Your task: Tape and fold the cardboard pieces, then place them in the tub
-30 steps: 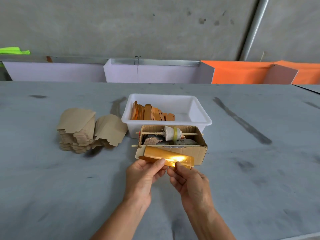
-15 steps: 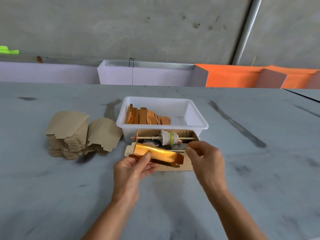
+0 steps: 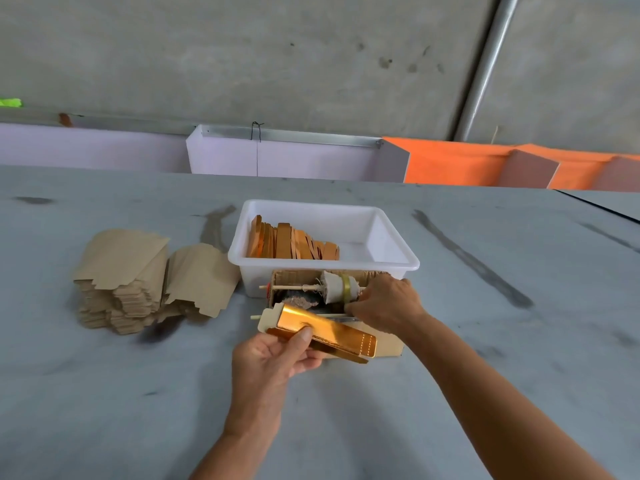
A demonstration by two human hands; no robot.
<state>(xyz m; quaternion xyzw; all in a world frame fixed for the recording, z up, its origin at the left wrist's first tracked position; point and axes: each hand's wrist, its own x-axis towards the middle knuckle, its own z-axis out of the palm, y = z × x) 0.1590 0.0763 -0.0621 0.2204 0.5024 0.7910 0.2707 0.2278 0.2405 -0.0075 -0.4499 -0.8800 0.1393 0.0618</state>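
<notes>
Reaching right hand (image 3: 384,304) now into brown cardboard dispenser box (image 3: 384,348), fingers pinched at yellow tape roll (image 3: 345,287); left hand (image 3: 273,358) still gripping folded shiny gold cardboard piece (image 3: 329,332).

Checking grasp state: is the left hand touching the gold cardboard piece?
Touching. The head view shows the left hand gripping the gold cardboard piece, thumb pressed on its shiny top face and fingers curled underneath.

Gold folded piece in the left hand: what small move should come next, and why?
Probably the right hand pulls a short length of tape off the roll on the skewer in the cardboard dispenser box. Its fingers are already at the roll, while the left hand holds the gold folded piece just in front of the box. No tape shows on the piece yet.
</notes>
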